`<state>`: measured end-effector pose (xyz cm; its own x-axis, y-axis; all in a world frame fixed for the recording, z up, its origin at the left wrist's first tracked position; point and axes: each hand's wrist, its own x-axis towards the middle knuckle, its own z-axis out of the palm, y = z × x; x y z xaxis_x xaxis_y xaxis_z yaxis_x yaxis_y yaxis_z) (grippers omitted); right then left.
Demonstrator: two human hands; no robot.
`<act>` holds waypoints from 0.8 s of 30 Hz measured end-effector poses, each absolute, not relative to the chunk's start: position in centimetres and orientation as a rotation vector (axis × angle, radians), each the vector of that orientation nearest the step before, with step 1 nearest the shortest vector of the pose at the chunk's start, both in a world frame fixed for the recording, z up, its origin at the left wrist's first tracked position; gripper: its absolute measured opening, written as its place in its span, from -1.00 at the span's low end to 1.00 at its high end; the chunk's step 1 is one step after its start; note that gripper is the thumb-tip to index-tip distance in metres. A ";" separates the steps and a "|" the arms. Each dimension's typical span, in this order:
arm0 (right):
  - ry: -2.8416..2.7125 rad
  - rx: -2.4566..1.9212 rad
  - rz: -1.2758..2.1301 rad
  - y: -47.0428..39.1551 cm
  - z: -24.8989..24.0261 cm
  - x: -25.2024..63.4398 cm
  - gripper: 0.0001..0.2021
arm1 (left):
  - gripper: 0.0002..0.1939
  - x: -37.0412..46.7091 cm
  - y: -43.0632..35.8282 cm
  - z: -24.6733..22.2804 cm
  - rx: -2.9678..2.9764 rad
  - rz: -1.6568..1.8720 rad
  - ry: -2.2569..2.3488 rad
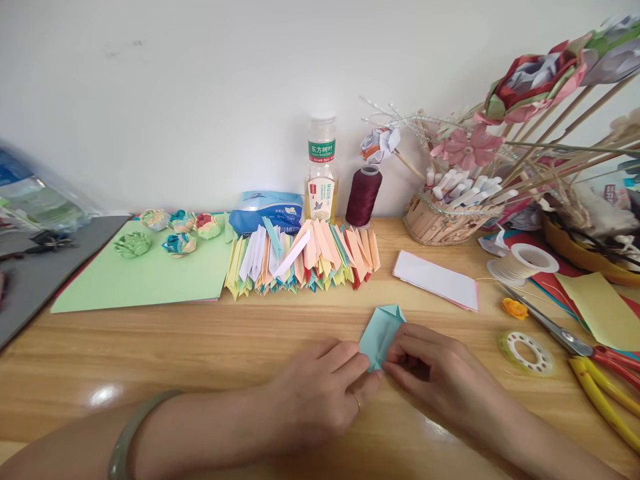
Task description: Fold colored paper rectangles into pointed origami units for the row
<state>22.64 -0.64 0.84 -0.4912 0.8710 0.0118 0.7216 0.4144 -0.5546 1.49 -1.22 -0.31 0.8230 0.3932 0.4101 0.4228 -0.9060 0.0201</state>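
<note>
A light blue sheet of folding paper (383,333) lies on the wooden table with its corners folded in at the far end. My left hand (325,383) presses on its near left edge, fingers curled against the paper. From the other side my right hand (435,363) pinches the right edge between thumb and fingers. Behind the hands stands a long row of folded paper strips (305,257) in many colours. A stack of white paper slips (436,279) rests just beyond my right hand.
Paper flowers (133,245) sit on green paper (150,287) at the left. Scissors (565,337), a tape roll (527,353), yellow-handled pliers (600,387) and a white spool (523,265) lie at the right. A bottle (321,173), maroon thread (364,197) and a basket (445,223) line the wall.
</note>
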 end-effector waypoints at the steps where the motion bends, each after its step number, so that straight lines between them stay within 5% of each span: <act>1: -2.376 -1.388 0.712 -0.6 0.8 22.6 -0.84 | -0.84 1.6 -1.3 -0.7 -2.940 -0.622 -0.691; 24: -2.492 -1.330 0.641 -0.5 0.8 23.1 -0.92 | -0.78 1.9 -1.6 -0.8 -3.113 -0.639 -1.119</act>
<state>23.12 -0.46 0.79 -0.5550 0.8318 0.0088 0.7245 0.4885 -0.4864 1.86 -1.60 -0.83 0.7112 0.6488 0.2708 0.5631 -0.7563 0.3330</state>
